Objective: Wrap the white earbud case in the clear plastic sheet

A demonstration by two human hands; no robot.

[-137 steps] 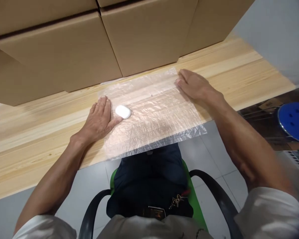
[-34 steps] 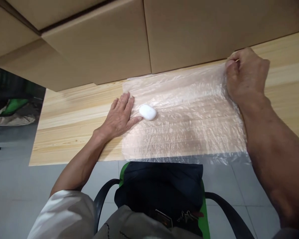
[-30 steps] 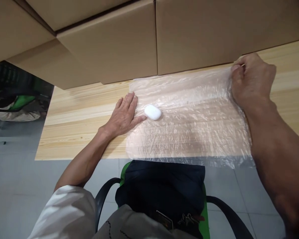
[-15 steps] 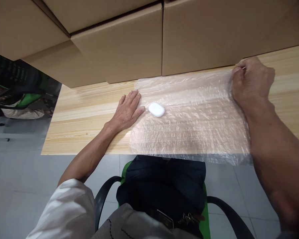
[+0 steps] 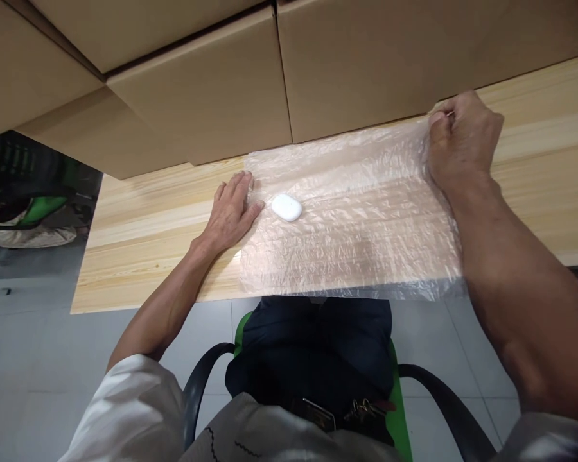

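Observation:
A sheet of clear bubble wrap (image 5: 356,212) lies spread over the wooden table, its near edge hanging past the table's front. On its left part rests a small white rounded earbud case (image 5: 286,207). My left hand (image 5: 231,210) lies flat, fingers stretched, over the wrap's left edge, with the thumb just left of the case. At the far right corner of the sheet, my right hand (image 5: 465,135) is closed with its fingers curled round the edge of the wrap. The folded fingertips are mostly hidden.
Large cardboard boxes (image 5: 207,90) are stacked along the back of the wooden table (image 5: 139,237). A green chair with black armrests (image 5: 207,378) is under me. Another chair (image 5: 24,205) stands at the far left on the tiled floor.
The whole view has shifted, so table, boxes and wrap sit further left in the picture. Both hands keep nearly the same places on the wrap, and the case still lies on it.

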